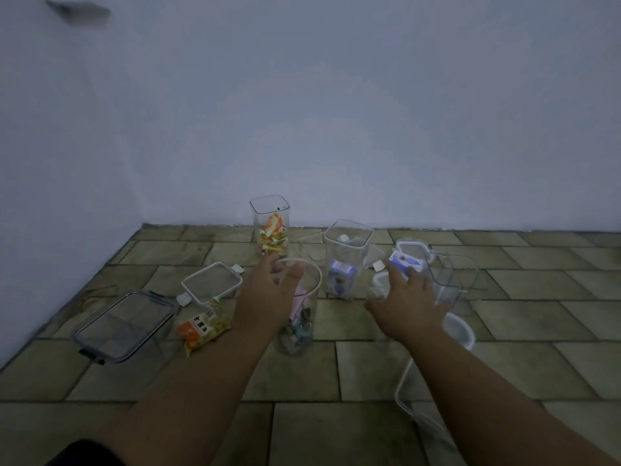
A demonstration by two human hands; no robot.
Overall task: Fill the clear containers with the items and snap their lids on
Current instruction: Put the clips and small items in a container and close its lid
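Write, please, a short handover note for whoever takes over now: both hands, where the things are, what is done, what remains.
Left hand grips the rim of the clear round container, which holds pink and dark items.
Right hand holds the small blue-and-white carton beside the right clear square container, which looks empty.
Done: the tall clear square container has orange packets; the middle clear square container has a carton.
Left: the orange snack bag is on the floor, with the clear white-tabbed lid just behind it. These four containers have no lids on.
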